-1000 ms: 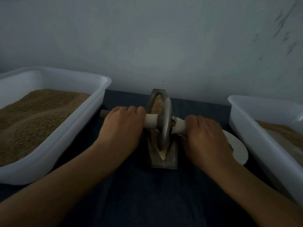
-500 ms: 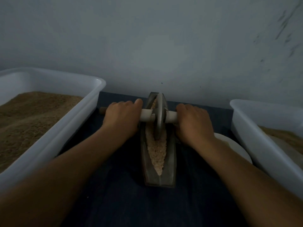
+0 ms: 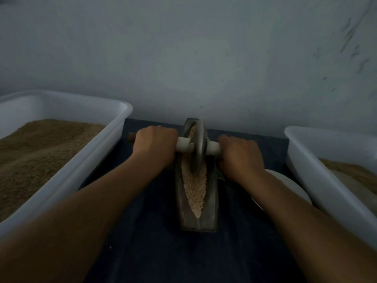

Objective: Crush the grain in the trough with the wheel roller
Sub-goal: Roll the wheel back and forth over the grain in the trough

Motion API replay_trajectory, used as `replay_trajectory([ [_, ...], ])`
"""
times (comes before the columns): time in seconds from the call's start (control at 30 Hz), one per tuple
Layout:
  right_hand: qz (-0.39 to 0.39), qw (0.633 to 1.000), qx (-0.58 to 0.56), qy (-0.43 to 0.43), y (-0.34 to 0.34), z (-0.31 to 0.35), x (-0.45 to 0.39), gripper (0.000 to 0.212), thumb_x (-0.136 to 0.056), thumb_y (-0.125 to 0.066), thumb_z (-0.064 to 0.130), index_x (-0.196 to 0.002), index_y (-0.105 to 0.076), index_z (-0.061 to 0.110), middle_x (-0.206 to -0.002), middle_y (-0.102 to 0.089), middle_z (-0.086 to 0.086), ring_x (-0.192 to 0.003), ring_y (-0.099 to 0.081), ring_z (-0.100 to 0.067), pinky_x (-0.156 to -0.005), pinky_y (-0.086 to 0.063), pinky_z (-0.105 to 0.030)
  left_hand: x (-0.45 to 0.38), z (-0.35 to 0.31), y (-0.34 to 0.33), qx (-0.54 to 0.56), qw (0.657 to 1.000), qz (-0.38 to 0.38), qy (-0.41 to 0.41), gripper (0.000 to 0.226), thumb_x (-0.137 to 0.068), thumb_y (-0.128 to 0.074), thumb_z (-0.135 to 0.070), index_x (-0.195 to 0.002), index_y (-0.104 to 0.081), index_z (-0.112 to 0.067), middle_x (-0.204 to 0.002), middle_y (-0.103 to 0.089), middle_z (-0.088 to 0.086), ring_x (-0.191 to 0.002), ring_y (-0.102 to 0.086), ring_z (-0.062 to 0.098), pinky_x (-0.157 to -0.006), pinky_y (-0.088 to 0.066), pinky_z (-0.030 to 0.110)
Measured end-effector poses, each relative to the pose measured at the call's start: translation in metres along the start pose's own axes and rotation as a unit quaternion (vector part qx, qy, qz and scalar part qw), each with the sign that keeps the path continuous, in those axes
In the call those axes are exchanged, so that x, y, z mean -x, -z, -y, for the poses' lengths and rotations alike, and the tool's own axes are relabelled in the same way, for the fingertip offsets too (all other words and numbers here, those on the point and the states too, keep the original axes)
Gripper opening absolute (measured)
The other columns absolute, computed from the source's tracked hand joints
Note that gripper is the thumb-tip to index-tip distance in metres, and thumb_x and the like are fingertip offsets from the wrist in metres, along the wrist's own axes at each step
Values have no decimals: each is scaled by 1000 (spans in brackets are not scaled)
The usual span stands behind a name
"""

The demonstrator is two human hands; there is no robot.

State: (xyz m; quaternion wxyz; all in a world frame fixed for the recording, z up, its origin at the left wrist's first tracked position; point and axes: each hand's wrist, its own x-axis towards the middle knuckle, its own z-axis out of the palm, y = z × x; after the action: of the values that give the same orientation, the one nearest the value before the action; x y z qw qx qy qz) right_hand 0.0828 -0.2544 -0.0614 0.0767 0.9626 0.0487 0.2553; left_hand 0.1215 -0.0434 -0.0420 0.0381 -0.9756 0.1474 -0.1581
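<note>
1. Your left hand (image 3: 156,146) grips the left end of the wheel roller's axle handle (image 3: 184,145), its fingers clenched over the top of the pale bar; a dark stub of the handle (image 3: 131,137) pokes out past the outer side of that hand.
2. Your right hand (image 3: 240,158) grips the right end of the same handle, fingers wrapped round it just beside the wheel.
3. The wheel roller (image 3: 199,147) stands on edge in the far half of the trough (image 3: 196,176), near the wall, with its lower rim down in the grain.
4. The trough is a narrow, boat-shaped metal vessel lying lengthwise away from you on the dark blue tabletop (image 3: 155,252), between your two forearms.
5. The grain (image 3: 194,186) fills the groove as a pale, coarse strip that tapers to a point at the near end; a little more shows beyond the wheel at the far end.
6. On your left a large white tub (image 3: 98,160) holds a heap of brown grain (image 3: 40,152).
7. On your right a second white tub (image 3: 318,170) holds a smaller amount of similar material.
8. A white plate (image 3: 285,184) lies on the tabletop between the trough and the right tub, partly hidden under your right forearm.
</note>
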Motion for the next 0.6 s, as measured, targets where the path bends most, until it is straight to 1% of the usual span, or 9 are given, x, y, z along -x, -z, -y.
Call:
replay_trajectory([
  [0.07, -15, 1000, 12, 8, 10, 6, 13, 18, -80, -67, 29, -84, -53, 21, -79, -60, -1, -70, -56, -26, -60, -20, -33, 15, 1, 6, 7, 1000, 22, 7, 28, -85, -68, -34, -109, -56, -25, -102, -64, 4, -94, -62, 25, -66, -39, 36],
  [0.13, -33, 999, 3, 13, 21, 12, 30, 17, -76, -70, 22, -82, -55, 20, -75, -58, -1, -66, -53, -25, -62, -20, -32, 34, 2, 10, 7, 1000, 23, 3, 31, -84, -67, -37, -108, -52, -25, -100, -63, 1, -90, -61, 23, -65, -38, 35],
  [0.27, -45, 999, -15, 22, 41, 16, 62, 16, -77, -70, 17, -85, -56, 17, -75, -56, -2, -65, -51, -23, -64, -24, -31, 66, 1, 22, -19, 998, -37, -36, 34, -84, -67, -42, -97, -40, -27, -97, -62, -5, -80, -59, 16, -60, -35, 31],
  [0.37, -43, 999, -16, 21, 54, 17, 78, 19, -75, -72, 15, -80, -53, 16, -71, -54, -3, -59, -48, -21, -59, -26, -30, 80, -3, 30, -50, 995, -70, -57, 34, -83, -67, -41, -102, -44, -24, -95, -62, -5, -70, -48, 13, -58, -31, 30],
  [0.43, -34, 999, -17, 21, 56, 18, 85, 20, -75, -73, 17, -85, -56, 15, -74, -56, -4, -62, -50, -21, -59, -29, -31, 84, -6, 32, -59, 993, -78, -63, 33, -84, -66, -40, -101, -44, -23, -95, -61, -4, -69, -40, 12, -60, -31, 29],
  [0.5, -37, 999, -17, 23, 54, 18, 88, 23, -75, -75, 17, -91, -59, 13, -79, -58, -5, -67, -53, -23, -62, -34, -33, 84, -7, 30, -54, 993, -80, -63, 33, -84, -66, -39, -101, -42, -24, -95, -60, -4, -69, -38, 12, -62, -31, 29],
  [0.53, -41, 999, -17, 26, 52, 18, 87, 23, -75, -74, 17, -93, -59, 12, -80, -58, -6, -68, -53, -24, -63, -35, -33, 83, -7, 28, -49, 994, -82, -61, 35, -83, -68, -40, -100, -41, -24, -94, -60, -4, -68, -38, 11, -62, -31, 28],
  [0.6, -39, 999, -17, 32, 45, 17, 79, 21, -78, -72, 18, -92, -57, 13, -81, -57, -5, -69, -51, -23, -64, -32, -33, 78, -5, 22, -42, 994, -87, -57, 40, -80, -71, -41, -96, -38, -24, -94, -60, -5, -68, -39, 11, -62, -31, 28],
])
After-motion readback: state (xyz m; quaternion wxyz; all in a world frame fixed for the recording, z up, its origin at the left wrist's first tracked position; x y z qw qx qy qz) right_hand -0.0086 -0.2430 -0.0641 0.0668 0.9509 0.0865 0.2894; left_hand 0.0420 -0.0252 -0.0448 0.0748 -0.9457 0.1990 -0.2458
